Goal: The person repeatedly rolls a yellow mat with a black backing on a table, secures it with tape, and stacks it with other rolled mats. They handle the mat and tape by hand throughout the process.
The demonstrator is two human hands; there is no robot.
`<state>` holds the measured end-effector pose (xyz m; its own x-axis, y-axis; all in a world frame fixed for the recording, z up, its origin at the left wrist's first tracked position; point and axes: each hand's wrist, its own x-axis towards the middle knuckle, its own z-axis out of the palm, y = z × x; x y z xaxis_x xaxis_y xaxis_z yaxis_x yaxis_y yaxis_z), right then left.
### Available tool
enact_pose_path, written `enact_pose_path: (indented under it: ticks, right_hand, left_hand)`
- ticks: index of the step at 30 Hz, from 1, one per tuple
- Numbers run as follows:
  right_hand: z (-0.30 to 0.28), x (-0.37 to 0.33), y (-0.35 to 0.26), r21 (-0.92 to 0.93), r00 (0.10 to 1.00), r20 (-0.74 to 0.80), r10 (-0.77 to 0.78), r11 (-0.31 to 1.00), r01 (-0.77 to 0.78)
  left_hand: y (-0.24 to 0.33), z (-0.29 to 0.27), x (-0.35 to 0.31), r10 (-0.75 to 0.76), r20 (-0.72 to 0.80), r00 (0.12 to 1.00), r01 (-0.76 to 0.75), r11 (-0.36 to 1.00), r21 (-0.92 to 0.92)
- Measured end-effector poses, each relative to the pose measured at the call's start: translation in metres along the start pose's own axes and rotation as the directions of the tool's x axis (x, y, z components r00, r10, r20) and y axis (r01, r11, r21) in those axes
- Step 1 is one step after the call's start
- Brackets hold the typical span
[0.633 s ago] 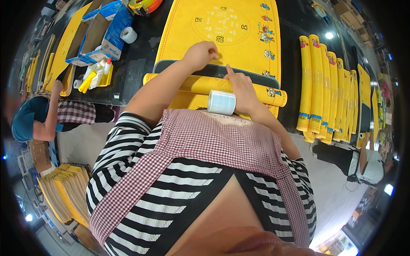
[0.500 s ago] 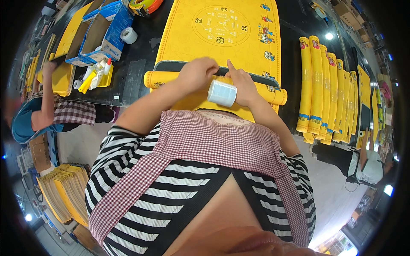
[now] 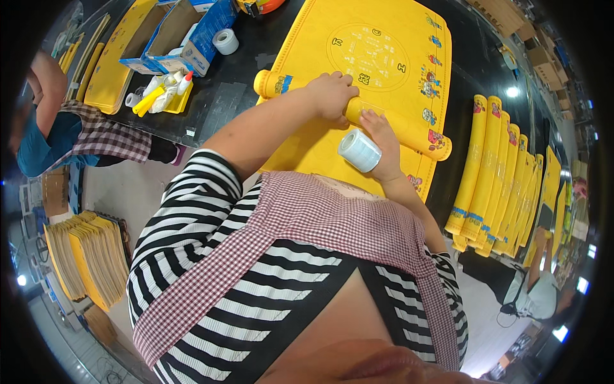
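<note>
A yellow printed mat (image 3: 377,38) lies on the table before me, its near part wound into a roll (image 3: 427,137) running crosswise. My left hand (image 3: 331,97) rests on the middle of that roll with its fingers bent over it. Beside it, my right hand (image 3: 385,146) also touches the roll, fingertips on the yellow surface. A white roll of tape (image 3: 359,151) sits against the palm side of my right hand, carried with it; how the thumb holds it is hidden. More yellow sheet shows beneath my forearms.
Several rolled yellow mats (image 3: 486,173) lie side by side at right. At left are a blue carton (image 3: 214,29), a white tape roll (image 3: 225,41) and a yellow tray (image 3: 182,102) with bottles. A co-worker (image 3: 51,121) stands left; another person (image 3: 534,291) is at right.
The mat's dark edge strip has gone out of sight as the roll was wound. Both hands have come closer together on the roll. The view has shifted, with the tape still at my right hand.
</note>
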<state>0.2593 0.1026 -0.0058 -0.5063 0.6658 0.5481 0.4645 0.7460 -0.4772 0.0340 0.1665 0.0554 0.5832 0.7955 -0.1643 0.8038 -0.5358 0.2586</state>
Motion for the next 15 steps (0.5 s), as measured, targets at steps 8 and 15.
enact_pose_path:
  ticks: [8, 15]
  right_hand:
    - [0.000, 0.072, 0.043, -0.096, 0.984, 0.064, 0.165, 0.983, -0.158]
    - [0.001, 0.083, 0.049, -0.130, 0.954, 0.147, 0.262, 0.961, -0.244]
  left_hand:
    - [-0.034, 0.014, 0.037, 0.116, -0.171, 0.978, -0.116, 0.993, 0.010]
    - [-0.040, 0.028, 0.025, 0.087, -0.371, 0.925, -0.117, 0.991, -0.058]
